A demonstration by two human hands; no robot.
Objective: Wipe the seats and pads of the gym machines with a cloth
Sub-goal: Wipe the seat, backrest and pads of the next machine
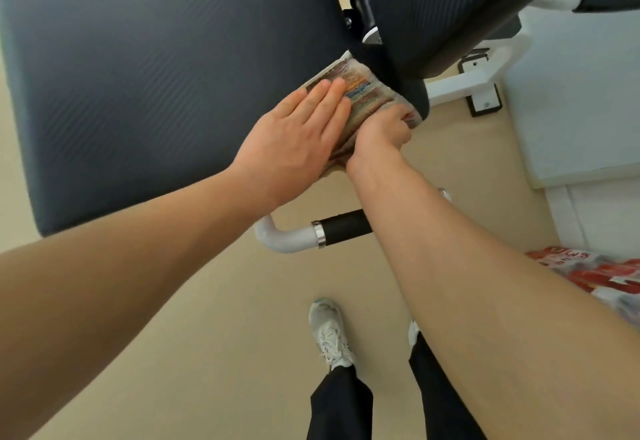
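Observation:
A large dark padded seat (pixel 156 75) fills the upper left, and a second dark pad (pixel 443 6) rises at the upper right. A folded, multicoloured striped cloth (pixel 363 93) lies on the seat's right edge. My left hand (pixel 294 138) rests flat on the cloth and seat with its fingers stretched out. My right hand (pixel 381 134) is curled around the cloth's outer edge, gripping it over the side of the seat.
A white tube handle with a black grip (pixel 322 231) sticks out below the seat. The machine's white frame and foot plate (pixel 481 93) stand at right on the beige floor. A red and white package (pixel 595 273) lies at the right. My shoes show below.

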